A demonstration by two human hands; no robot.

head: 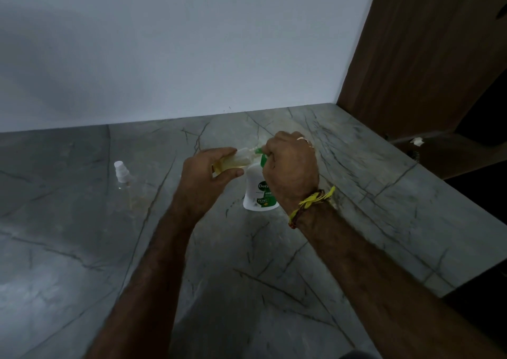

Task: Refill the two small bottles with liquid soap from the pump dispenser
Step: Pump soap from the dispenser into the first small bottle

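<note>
Pump dispenser (pixel 259 191) stands upright on the grey marble counter (pixel 356 194), roughly mid-counter; everything below is placed relative to it.

Left hand (pixel 208 177) is just left of the dispenser's top, fingers and thumb curled round a small clear bottle (pixel 236 161). The bottle is tipped near horizontal, its mouth pointing right toward the green pump nozzle (pixel 258 150), close to or touching it; can't tell which. Yellowish liquid shows inside, pooled along the lower side, so looks partly filled.

Right hand (pixel 290 166) sits on top of the dispenser, fingers bunched tight over the pump head, which is hidden under them. A yellow thread band (pixel 312 202) is on that wrist.

Second small bottle (pixel 123 175) stands well to the left of the dispenser, white cap on, clear body. Its fill level is unclear; possibly faint yellow low down, too dim to say.

Progress call: mid-fill on one bottle, likely more pumps needed, then cap it. No loose cap for the held bottle is visible. Whether the capped bottle is done or untouched can't be judged. Spill risk at the nozzle-to-mouth gap.
</note>
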